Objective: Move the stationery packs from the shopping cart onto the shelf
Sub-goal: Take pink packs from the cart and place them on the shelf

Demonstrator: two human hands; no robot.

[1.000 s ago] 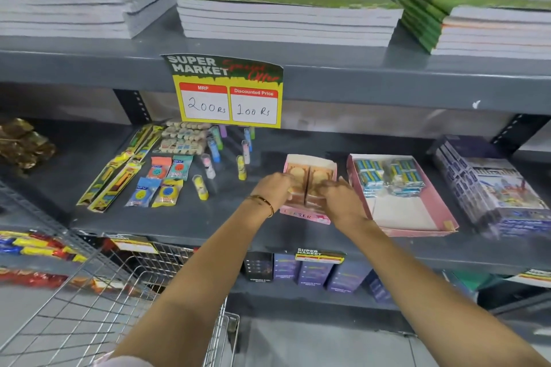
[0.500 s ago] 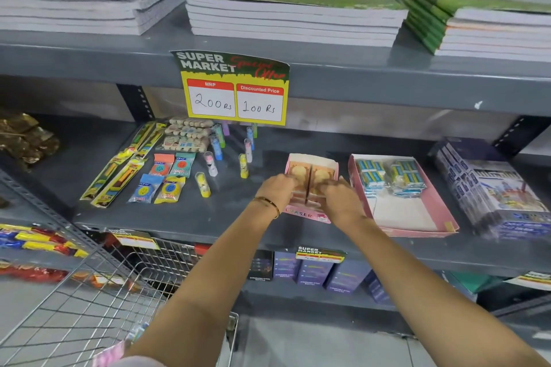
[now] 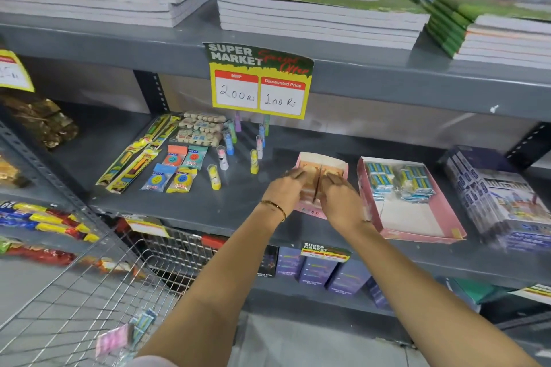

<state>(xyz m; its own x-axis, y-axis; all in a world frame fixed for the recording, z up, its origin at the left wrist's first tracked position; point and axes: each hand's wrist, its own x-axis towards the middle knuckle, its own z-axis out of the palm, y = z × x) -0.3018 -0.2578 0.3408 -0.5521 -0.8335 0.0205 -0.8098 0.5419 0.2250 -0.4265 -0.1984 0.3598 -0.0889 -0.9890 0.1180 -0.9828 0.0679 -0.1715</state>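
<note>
Stationery packs (image 3: 310, 185), two tan bundles side by side, sit in a pink tray (image 3: 323, 159) on the grey shelf (image 3: 208, 202); left hand (image 3: 286, 188) and right hand (image 3: 340, 194) each curl fingers over one. Beyond the right fingers, another pink tray (image 3: 417, 226); below the left wrist, the wire shopping cart (image 3: 89, 292)

The price sign (image 3: 258, 80) hanging from the upper shelf (image 3: 387, 80) reads "SUPER MARKET", "Special Offer", "MRP 200 Rs", "Discounted Price 100 Rs". Below it, a smaller sign (image 3: 325, 251) repeats "SUPER MARKET".
</note>
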